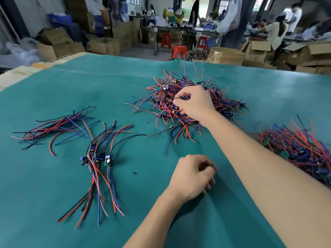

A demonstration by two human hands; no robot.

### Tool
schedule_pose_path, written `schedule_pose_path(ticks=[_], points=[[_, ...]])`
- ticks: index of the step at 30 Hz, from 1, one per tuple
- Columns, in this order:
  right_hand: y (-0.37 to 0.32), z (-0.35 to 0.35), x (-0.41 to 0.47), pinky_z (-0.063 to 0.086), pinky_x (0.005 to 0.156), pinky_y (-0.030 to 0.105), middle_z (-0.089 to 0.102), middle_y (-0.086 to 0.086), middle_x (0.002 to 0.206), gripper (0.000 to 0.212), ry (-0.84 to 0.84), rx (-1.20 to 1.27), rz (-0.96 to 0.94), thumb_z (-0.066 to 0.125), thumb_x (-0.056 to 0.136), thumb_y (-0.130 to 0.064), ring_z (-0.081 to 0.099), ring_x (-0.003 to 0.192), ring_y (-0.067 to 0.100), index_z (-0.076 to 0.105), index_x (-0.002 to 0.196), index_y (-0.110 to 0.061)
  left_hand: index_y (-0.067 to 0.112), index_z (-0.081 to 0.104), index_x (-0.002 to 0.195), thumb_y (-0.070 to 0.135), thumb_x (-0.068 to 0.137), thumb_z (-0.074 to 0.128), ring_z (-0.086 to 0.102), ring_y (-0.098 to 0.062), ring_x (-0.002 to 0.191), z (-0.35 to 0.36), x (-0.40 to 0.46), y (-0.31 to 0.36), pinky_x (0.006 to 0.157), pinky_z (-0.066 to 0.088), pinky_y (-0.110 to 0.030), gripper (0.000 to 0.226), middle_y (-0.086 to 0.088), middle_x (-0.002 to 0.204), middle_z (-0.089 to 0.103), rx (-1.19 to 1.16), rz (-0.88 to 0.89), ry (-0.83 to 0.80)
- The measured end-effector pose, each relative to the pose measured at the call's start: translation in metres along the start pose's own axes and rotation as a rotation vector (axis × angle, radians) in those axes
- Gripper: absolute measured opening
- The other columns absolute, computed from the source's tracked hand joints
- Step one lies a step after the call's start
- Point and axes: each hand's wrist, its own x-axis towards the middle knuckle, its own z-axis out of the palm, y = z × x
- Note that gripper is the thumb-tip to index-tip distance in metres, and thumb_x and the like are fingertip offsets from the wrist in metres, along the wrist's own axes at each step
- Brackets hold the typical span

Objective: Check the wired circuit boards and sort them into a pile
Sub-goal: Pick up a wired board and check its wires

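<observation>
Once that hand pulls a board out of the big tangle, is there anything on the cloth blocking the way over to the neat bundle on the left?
Nothing visible. The right hand is in the tangled heap; bare green cloth lies between it and the sorted bundle.

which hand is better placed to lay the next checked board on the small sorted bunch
Left, probably. The left hand rests loosely curled and empty on the green mat, nearer the sorted bunch. The right hand is reaching into the tangled pile, farther away.
</observation>
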Motion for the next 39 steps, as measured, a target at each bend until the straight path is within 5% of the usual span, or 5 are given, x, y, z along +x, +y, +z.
schedule_pose_path(ticks=[9,14,21,29,39], points=[[0.035,-0.07,-0.097,0.051,0.052,0.02,0.069,0.007,0.083,0.01,0.251,0.871,0.201,0.061,0.101,-0.011,0.069,0.062,0.015,0.068,0.094,-0.012,0.015,0.064,0.101,0.008,0.085,0.051,0.057,-0.02,0.048,0.001,-0.001,0.005,0.043,0.048,-0.026,0.022,-0.007,0.067,0.069,-0.167,0.002,0.031],[0.059,-0.069,-0.152,0.045,0.045,0.019,0.076,0.014,0.092,0.01,0.092,1.2,0.44,0.067,0.086,-0.019,0.06,0.05,0.011,0.069,0.094,-0.015,0.02,0.052,0.119,0.013,0.103,0.048,0.059,-0.023,0.055,-0.001,0.003,0.006,0.043,0.048,-0.028,0.018,-0.016,0.08,0.07,-0.373,0.007,0.103],[0.064,-0.044,-0.159,0.034,0.041,0.021,0.065,0.01,0.085,0.006,-0.124,1.138,0.464,0.066,0.083,-0.014,0.051,0.046,0.012,0.071,0.088,-0.013,0.015,0.071,0.089,0.044,0.085,0.061,0.063,-0.019,0.057,-0.006,0.0,0.016,0.046,0.049,-0.023,0.032,-0.011,0.075,0.068,-0.581,-0.037,0.073],[0.069,-0.037,-0.158,0.035,0.042,0.021,0.06,0.001,0.066,0.012,0.016,0.89,0.372,0.059,0.1,-0.007,0.046,0.049,0.011,0.069,0.093,-0.008,-0.003,0.07,0.094,0.005,0.091,0.067,0.065,-0.014,0.065,-0.006,-0.003,0.01,0.059,0.051,-0.02,0.009,-0.014,0.079,0.071,-0.559,-0.018,-0.02],[0.07,-0.036,-0.161,0.05,0.056,0.024,0.074,0.007,0.074,0.007,0.073,0.71,0.219,0.08,0.082,-0.01,0.064,0.062,0.017,0.078,0.081,-0.016,-0.001,0.073,0.087,0.007,0.09,0.07,0.057,-0.012,0.057,-0.005,-0.006,0.012,0.055,0.05,-0.02,0.008,-0.009,0.077,0.071,-0.517,-0.024,-0.021]])
